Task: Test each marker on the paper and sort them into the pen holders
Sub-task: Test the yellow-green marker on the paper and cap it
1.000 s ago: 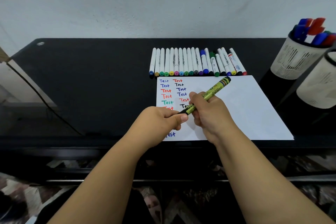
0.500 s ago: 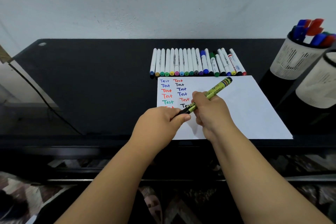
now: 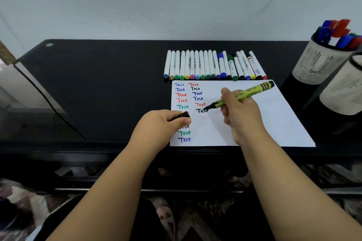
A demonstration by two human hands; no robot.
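Marker row point(image 3: 213, 66) borders paper point(image 3: 274, 119) behind; holders point(image 3: 321, 62) crowd right.

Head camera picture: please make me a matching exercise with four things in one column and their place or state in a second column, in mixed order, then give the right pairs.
Things:
1. black cap
2. yellow-green marker
3. row of markers
4. far pen holder

Places or states:
A. lying side by side on the table, beyond the paper
B. pinched in the left hand
C. holding markers with blue and red caps
D. uncapped, in the right hand, tip over the paper

Pairs: 1-B, 2-D, 3-A, 4-C
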